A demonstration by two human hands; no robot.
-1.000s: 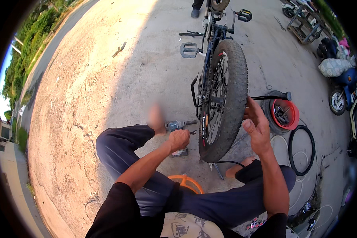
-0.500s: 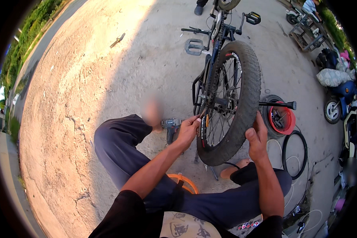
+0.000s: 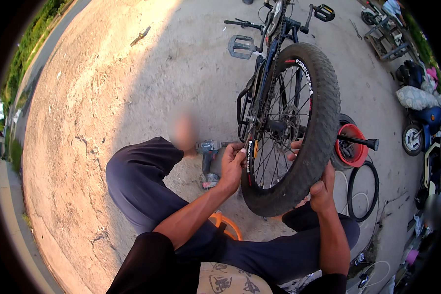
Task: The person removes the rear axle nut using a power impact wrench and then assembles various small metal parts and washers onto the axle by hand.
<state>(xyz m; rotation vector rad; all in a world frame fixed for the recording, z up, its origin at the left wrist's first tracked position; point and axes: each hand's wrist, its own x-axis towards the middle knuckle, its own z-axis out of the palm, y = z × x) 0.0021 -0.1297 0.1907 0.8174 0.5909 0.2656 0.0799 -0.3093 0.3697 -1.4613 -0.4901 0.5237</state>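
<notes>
A bicycle wheel with a thick knobby black tyre [image 3: 323,93] stands before me, joined to a dark bicycle frame [image 3: 267,73]. My left hand [image 3: 232,164] is at the left side of the wheel, thumb and fingers pinched together beside the rim [image 3: 250,161]. What they pinch is too small to make out. My right hand [image 3: 323,188] is wrapped round the right side of the tyre from below. Its fingertips show through the spokes, inside the wheel, with the thumb outside. Left of the wheel a cordless drill [image 3: 209,154] lies on the ground.
To the right, a red bowl of tools [image 3: 352,147] sits by a black tyre, with a black rubber ring [image 3: 363,191] nearer me. An orange ring-shaped thing [image 3: 228,224] is between my legs. A blue scooter [image 3: 426,115] and a metal workbench [image 3: 389,41] stand farther right.
The wheel has shifted right and leans more that way. My right hand went from lying along the tyre's side to gripping round it. My left hand stays by the rim.
</notes>
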